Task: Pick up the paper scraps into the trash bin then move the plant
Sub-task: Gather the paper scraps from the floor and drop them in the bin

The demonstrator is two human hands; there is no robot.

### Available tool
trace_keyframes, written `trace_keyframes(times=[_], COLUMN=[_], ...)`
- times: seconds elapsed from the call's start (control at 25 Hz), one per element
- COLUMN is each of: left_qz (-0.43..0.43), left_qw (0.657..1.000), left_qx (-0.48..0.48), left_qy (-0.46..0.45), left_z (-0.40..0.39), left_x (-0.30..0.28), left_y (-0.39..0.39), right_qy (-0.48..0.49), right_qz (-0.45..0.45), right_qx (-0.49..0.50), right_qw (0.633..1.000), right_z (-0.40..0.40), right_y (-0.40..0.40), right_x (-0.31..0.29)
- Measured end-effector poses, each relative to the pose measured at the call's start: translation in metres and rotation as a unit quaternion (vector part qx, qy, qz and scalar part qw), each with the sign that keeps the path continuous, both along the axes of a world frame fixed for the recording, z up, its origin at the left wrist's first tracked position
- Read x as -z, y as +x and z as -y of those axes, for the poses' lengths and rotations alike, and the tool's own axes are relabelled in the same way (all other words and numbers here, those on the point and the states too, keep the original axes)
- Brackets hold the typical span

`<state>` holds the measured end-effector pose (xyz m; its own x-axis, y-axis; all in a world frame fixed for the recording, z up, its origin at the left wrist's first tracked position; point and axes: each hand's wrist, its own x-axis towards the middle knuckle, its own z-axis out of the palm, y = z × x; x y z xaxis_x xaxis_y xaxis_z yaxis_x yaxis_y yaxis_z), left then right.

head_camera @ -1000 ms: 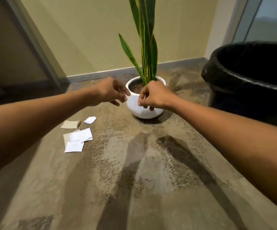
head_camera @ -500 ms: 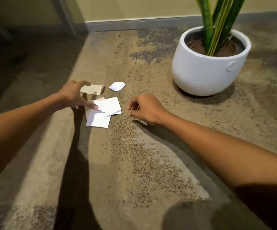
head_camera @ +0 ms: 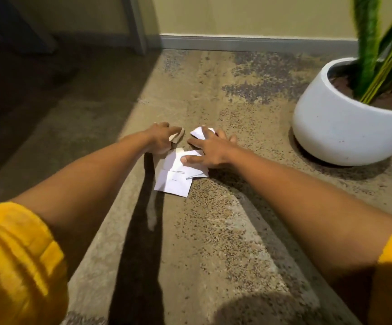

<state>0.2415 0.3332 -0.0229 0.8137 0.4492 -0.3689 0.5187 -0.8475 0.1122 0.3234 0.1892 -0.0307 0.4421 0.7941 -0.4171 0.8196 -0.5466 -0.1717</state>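
Note:
Several white paper scraps (head_camera: 173, 181) lie overlapping on the speckled floor in the middle of the view. My left hand (head_camera: 161, 139) pinches a tan scrap (head_camera: 177, 136) at the pile's far left. My right hand (head_camera: 210, 148) is spread flat, fingers apart, its thumb on the white pile and its fingertips on a small white scrap (head_camera: 199, 132). The plant (head_camera: 373, 43), with tall green leaves, stands in a round white pot (head_camera: 345, 130) at the right. The trash bin is out of view.
A pale yellow wall with a grey baseboard (head_camera: 249, 43) runs along the back. A grey door frame post (head_camera: 136, 26) stands at the back left, with a dark shadowed area beyond it.
Both hands have left the plant pot and come down to the scraps. The left hand has closed on the tan scrap, and the right hand has opened flat onto the white pile.

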Motion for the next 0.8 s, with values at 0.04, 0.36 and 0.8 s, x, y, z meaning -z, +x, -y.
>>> trace_keyframes(times=[0.04,0.36,0.8], left_qz=[-0.007,0.155,0.117], left_qw=[1.0,0.981,0.942], left_qx=[0.001,0.017,-0.181], left_qy=[0.015,0.115,-0.257], left_z=[-0.001,-0.001,0.002], left_x=[0.003,-0.009,-0.009], left_y=[0.0,-0.013,-0.036], right_qy=[-0.008,0.223,0.025], right_qz=[0.014,0.05,-0.054], right_qx=[-0.007,0.054,-0.009], right_qw=[1.0,0.972,0.998], right_z=[0.001,0.006,0.006], right_y=[0.0,-0.007,-0.018], right_x=[0.003,-0.003,-0.023])
